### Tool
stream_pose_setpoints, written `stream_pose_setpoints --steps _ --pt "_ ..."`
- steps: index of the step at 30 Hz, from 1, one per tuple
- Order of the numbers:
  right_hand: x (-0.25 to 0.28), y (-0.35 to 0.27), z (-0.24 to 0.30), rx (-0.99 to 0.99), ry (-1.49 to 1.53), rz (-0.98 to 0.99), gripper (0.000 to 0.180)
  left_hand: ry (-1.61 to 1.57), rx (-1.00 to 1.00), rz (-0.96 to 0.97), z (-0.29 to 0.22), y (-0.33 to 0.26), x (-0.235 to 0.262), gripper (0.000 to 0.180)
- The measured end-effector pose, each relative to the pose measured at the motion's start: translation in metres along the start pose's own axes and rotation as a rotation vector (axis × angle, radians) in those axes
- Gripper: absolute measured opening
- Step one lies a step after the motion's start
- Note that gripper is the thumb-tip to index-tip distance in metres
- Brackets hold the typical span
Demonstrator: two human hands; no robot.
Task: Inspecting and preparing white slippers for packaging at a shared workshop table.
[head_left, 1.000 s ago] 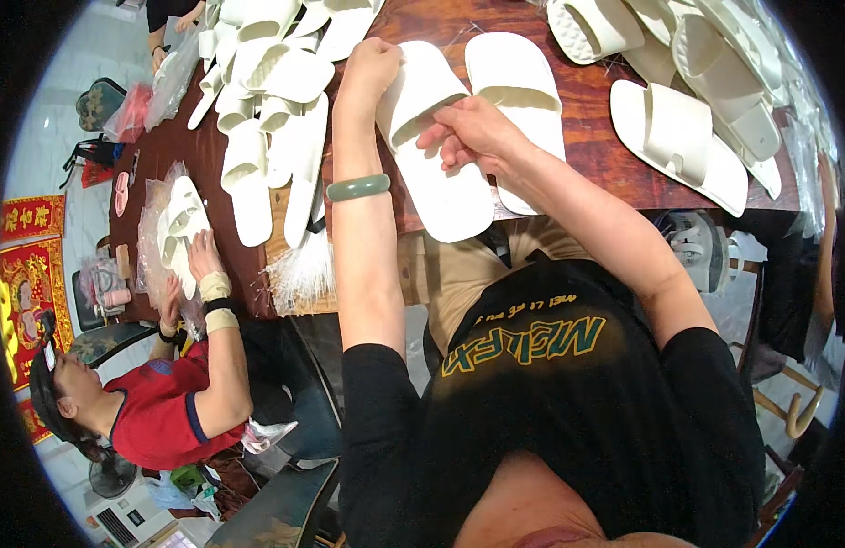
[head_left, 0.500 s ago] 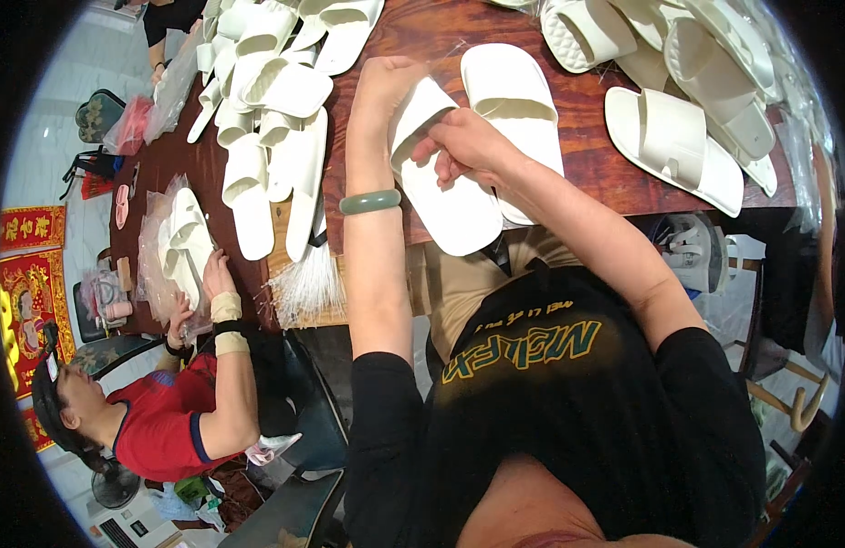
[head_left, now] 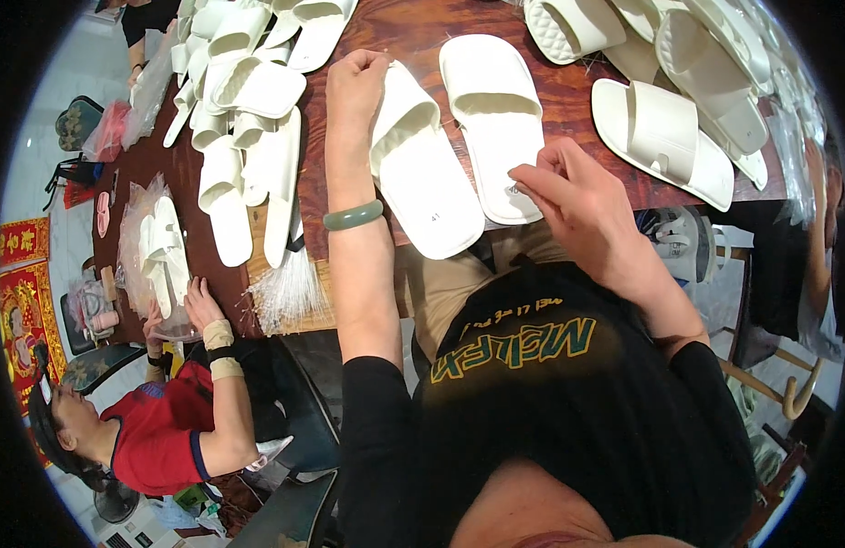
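Two white slide slippers lie side by side on the dark wooden table (head_left: 577, 87) in front of me. My left hand (head_left: 354, 87), with a green bangle (head_left: 354, 216) on its wrist, grips the strap side of the left slipper (head_left: 427, 183). My right hand (head_left: 577, 196) is by the heel of the right slipper (head_left: 491, 110). Its thumb and fingers are pinched together on the heel's edge, close to a small mark there.
A heap of white slippers (head_left: 249, 100) covers the table's far left, and more slippers (head_left: 664, 128) lie at the far right. A bundle of clear plastic strands (head_left: 285, 292) hangs over the near edge. A person in a red top (head_left: 162, 429) handles bagged slippers (head_left: 162, 251) at the lower left.
My right hand has left the left slipper's strap and drawn back to the right slipper's heel. My left hand stays on the left slipper. The person in red keeps handling the bag.
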State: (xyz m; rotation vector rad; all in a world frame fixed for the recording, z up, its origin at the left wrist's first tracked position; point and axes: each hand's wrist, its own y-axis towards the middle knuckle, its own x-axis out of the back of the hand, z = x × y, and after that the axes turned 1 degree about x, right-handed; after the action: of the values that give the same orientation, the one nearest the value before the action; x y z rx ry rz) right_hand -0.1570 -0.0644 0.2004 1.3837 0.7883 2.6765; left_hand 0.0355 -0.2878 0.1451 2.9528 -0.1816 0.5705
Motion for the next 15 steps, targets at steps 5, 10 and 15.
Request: stream_pose_setpoints --steps 5,10,15 --pt "-0.003 -0.013 0.018 -0.172 0.296 0.09 0.026 -0.016 -0.007 -0.002 -0.012 -0.008 0.001 0.017" --pt "-0.018 -0.008 0.002 0.316 -0.014 0.102 0.039 -0.031 -0.033 -0.011 -0.016 -0.01 0.0 0.017" --pt "-0.039 -0.003 -0.023 0.241 0.235 0.179 0.031 0.052 -0.14 0.175 -0.029 0.006 -0.002 0.021"
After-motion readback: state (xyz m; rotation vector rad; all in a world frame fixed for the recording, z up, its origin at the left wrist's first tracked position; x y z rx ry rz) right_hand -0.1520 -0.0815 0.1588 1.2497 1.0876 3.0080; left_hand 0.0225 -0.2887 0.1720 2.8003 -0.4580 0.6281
